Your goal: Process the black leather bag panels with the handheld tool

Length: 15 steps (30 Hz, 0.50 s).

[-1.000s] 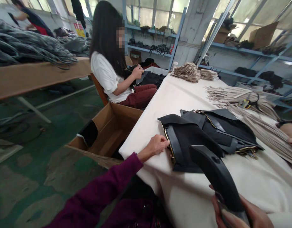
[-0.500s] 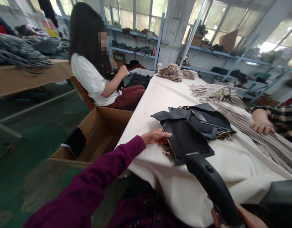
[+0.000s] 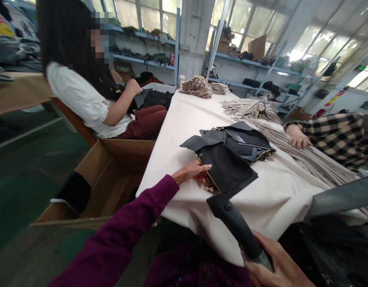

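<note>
At the table's near edge, my left hand (image 3: pixel 192 171) pinches a black fabric piece (image 3: pixel 230 167) by its gold-zippered edge, thumb on top and fingers partly hidden beneath. A gold zipper pull (image 3: pixel 209 188) hangs just below those fingers. My right hand (image 3: pixel 276 259), low in the view, is wrapped round a black curved handheld tool (image 3: pixel 236 225) with a flat, angled tip. That tip is right at the fabric's near corner; whether they touch I cannot tell. Behind lie more black zippered pieces (image 3: pixel 250 137), overlapping one another on the white-covered table (image 3: pixel 178 127).
An open cardboard box (image 3: pixel 112 167) stands left of the table. A seated person in a white shirt (image 3: pixel 79 99) is beyond it. On the right, a person's hand (image 3: pixel 298 136) rests on long beige strips (image 3: pixel 315 163). Bundled beige strips (image 3: pixel 197 86) lie farther back.
My view has swung right and the scene shifts left. The tool and my right hand have come up and left, its tip nearer the fabric corner. My left hand keeps its hold.
</note>
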Tool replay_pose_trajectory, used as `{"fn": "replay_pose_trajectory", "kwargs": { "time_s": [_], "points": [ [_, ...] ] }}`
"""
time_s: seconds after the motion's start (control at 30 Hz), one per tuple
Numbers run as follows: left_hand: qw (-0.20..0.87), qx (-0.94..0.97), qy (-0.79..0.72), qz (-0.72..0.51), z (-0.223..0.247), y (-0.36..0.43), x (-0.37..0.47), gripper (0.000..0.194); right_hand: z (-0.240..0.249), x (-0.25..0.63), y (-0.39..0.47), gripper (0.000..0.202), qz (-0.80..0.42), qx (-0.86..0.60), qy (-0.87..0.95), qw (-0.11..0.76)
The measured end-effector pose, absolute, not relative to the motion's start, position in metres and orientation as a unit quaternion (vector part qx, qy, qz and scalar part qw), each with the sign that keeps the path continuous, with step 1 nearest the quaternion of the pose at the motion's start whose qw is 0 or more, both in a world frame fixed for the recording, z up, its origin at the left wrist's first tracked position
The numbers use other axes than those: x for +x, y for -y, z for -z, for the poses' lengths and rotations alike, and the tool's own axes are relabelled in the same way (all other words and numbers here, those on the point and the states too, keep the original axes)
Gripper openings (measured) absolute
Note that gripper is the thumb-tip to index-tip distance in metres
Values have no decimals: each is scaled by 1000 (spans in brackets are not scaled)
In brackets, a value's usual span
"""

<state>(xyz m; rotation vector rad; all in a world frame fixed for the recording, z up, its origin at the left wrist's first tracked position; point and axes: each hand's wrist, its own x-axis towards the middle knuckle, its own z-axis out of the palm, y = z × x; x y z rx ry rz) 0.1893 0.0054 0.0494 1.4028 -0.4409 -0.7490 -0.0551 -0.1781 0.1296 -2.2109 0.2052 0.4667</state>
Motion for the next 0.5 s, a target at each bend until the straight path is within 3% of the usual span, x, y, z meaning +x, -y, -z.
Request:
{"fn": "replay_pose_trajectory", "kwargs": {
  "time_s": [0.27, 0.37, 0.5],
  "points": [
    [688, 630, 221, 285, -49, -8, 195, 39, -116, -8, 158, 10, -240, -823, -40, 514],
    [688, 631, 220, 284, -47, -10, 197, 40, -118, 0, 154, 16, -240, -822, -43, 515],
    [697, 634, 197, 271, -40, -9, 202, 39, -129, -9, 160, 38, -173, -847, -60, 500]
  ]
}}
